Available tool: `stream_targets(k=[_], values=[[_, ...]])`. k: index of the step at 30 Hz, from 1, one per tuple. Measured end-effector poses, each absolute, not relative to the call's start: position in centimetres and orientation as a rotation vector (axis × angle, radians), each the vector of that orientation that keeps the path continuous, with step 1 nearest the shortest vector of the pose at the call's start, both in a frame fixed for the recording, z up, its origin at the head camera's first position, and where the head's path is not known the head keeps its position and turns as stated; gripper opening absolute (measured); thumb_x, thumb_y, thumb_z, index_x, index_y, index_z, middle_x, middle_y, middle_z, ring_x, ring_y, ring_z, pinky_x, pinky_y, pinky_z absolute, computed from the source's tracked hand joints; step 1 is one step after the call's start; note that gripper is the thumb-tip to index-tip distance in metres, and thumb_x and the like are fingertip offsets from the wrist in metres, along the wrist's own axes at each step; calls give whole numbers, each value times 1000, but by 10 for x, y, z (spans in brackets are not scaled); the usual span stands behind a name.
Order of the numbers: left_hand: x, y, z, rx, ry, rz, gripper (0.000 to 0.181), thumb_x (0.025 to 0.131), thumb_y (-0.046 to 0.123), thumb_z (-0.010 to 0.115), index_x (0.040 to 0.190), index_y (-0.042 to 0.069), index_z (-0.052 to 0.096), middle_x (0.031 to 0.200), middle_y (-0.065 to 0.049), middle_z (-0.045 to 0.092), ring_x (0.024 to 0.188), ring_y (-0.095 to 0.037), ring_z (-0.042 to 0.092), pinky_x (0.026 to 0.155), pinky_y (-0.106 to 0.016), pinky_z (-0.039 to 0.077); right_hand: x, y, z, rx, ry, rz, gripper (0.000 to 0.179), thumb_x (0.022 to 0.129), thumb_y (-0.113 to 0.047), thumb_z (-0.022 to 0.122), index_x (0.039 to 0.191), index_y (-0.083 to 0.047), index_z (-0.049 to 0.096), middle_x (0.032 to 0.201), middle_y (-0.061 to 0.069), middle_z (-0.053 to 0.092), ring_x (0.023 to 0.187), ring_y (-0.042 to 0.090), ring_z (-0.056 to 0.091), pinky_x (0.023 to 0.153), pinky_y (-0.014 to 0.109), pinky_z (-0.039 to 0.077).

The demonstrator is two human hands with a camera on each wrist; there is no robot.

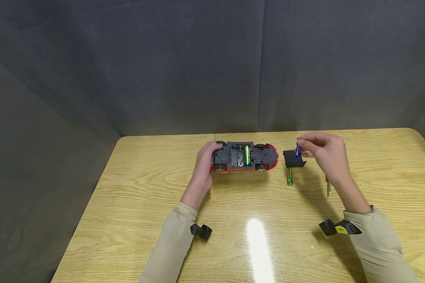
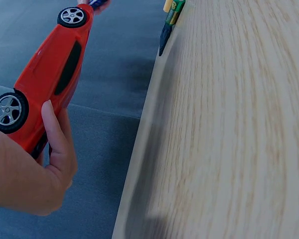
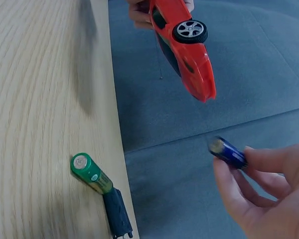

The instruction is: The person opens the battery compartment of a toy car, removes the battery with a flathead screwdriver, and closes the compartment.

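Note:
My left hand (image 1: 202, 165) grips the rear or front end of a red toy car (image 2: 55, 74), held upside down above the table. Its grey underside faces up, with an uncovered battery compartment (image 1: 237, 156). One green battery (image 1: 247, 155) lies in the compartment's right part; the left part shows bare slots. Off to the car's right, my right hand (image 1: 327, 155) pinches a blue battery (image 3: 228, 152) between thumb and fingertips. Below that hand, a black battery cover (image 1: 293, 160) lies on the table, and a second green battery (image 3: 92, 172) lies beside it.
A thin screwdriver-like tool (image 1: 328, 188), partly hidden by the right wrist, lies on the wooden table (image 1: 134, 220). Behind the table's far edge hangs a dark grey cloth (image 1: 184, 70).

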State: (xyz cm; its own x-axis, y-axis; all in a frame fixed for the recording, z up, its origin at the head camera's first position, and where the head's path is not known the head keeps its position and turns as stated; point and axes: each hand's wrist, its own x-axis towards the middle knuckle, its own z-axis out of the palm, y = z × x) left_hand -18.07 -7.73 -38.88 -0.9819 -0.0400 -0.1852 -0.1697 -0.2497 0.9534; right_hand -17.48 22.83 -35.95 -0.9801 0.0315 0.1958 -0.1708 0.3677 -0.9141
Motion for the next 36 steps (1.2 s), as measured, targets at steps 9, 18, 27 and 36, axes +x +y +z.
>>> stream_targets(k=[9, 18, 27, 36], values=[[-181, -76, -389, -270, 1858, 2408, 15, 96, 25, 59, 100, 13, 66, 104, -8, 60, 89, -19, 57, 64, -32, 57, -177, 240, -366, 118, -2640, 1717, 31, 103, -13, 63, 119, 13, 67, 99, -3, 73, 79, 7, 73, 76, 28, 61], [-180, -77, -389, -268, 1857, 2402, 18, 96, 26, 59, 103, 11, 67, 104, -10, 60, 89, -20, 58, 61, -33, 57, -182, 247, -374, 66, -2689, 1734, 31, 102, -14, 66, 117, 13, 66, 89, -10, 70, 76, 5, 72, 77, 30, 61], [-180, -78, -390, -249, 1856, 2399, 18, 97, 25, 57, 103, 10, 66, 101, -10, 60, 84, -19, 59, 56, -32, 57, -188, 251, -385, 64, -2799, 1759, 30, 102, -11, 66, 119, 14, 65, 100, 4, 72, 77, 9, 73, 76, 28, 61], [-182, -78, -390, -272, 1858, 2396, 15, 96, 24, 58, 101, 12, 66, 100, -8, 60, 84, -18, 58, 59, -31, 57, -194, 251, -394, 66, -2918, 1749, 26, 102, -4, 61, 119, 16, 65, 108, 18, 72, 79, 11, 71, 75, 31, 61]])
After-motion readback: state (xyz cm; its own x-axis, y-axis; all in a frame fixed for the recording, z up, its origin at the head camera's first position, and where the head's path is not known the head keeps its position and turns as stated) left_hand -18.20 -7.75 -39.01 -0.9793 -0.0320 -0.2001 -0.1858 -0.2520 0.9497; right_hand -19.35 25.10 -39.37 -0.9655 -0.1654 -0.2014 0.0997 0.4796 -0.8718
